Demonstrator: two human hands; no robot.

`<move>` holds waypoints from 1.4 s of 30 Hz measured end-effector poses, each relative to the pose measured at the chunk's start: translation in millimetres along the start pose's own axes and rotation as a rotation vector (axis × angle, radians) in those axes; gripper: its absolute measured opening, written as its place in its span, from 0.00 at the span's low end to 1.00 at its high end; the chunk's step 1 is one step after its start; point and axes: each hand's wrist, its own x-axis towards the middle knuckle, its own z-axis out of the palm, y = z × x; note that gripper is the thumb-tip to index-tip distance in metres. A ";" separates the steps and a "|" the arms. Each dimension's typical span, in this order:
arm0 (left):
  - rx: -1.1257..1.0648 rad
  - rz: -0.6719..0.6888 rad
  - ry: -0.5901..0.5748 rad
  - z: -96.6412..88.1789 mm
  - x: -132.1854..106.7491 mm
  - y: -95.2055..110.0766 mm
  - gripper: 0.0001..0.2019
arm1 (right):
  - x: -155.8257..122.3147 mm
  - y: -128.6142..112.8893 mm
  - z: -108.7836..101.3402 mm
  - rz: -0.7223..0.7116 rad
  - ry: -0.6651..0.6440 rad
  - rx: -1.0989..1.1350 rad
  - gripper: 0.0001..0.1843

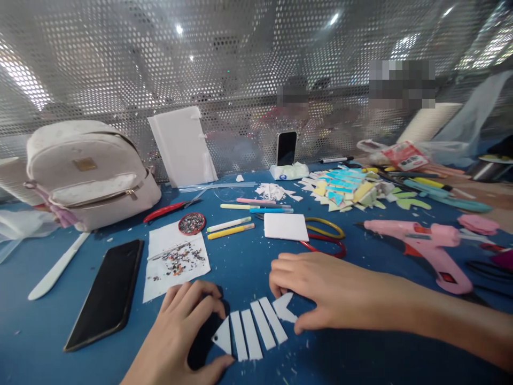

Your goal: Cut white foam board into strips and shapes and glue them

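Observation:
Several white foam-board pieces lie in a row on the blue table, shaped together like a fish. At the left end is a triangular head piece (pixel 225 338) with a dark dot for an eye. Narrow white strips (pixel 251 334) lie side by side, with small gaps between them. A notched tail piece (pixel 285 307) sits at the right end. My left hand (pixel 184 321) curves around the head piece, index finger and thumb at its upper and lower corners. My right hand (pixel 308 286) has the tail piece between its fingers and thumb.
Left stand a black phone (pixel 106 294), a white plastic knife (pixel 58 270) and a pale backpack (pixel 90 171). Sequins lie on a white paper (pixel 160 243). Ahead are markers (pixel 230 231), scissors (pixel 334 227) under a white card (pixel 286 226), and foam scraps (pixel 348 187). A pink glue gun (pixel 425 240) lies right.

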 end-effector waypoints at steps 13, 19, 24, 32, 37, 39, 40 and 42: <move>-0.036 0.027 0.012 1.7 -1.6 -7.3 0.20 | 0.9 4.7 0.5 0.006 -0.026 0.043 0.14; -0.372 0.183 0.093 -4.0 -5.3 -9.7 0.16 | 6.7 0.1 -1.7 -0.002 0.191 0.155 0.07; -0.170 0.502 0.068 2.9 -7.1 -10.0 0.25 | 29.9 14.4 -10.7 0.078 0.425 -0.009 0.06; -0.067 0.604 0.184 10.9 -4.9 -7.2 0.27 | 87.5 67.1 -38.3 0.271 0.489 -0.195 0.13; -0.105 0.545 0.090 -8.2 -3.4 5.1 0.23 | 112.2 79.2 -46.1 0.329 0.433 -0.215 0.16; -0.124 0.534 0.085 -11.6 -3.8 7.1 0.22 | 118.6 80.5 -43.6 0.328 0.433 -0.210 0.16; -0.126 0.528 0.080 -12.4 -4.2 7.5 0.22 | 121.1 81.2 -41.4 0.325 0.441 -0.210 0.15; -0.120 0.522 0.073 -12.8 -4.9 7.6 0.22 | 124.9 82.9 -35.9 0.312 0.461 -0.212 0.15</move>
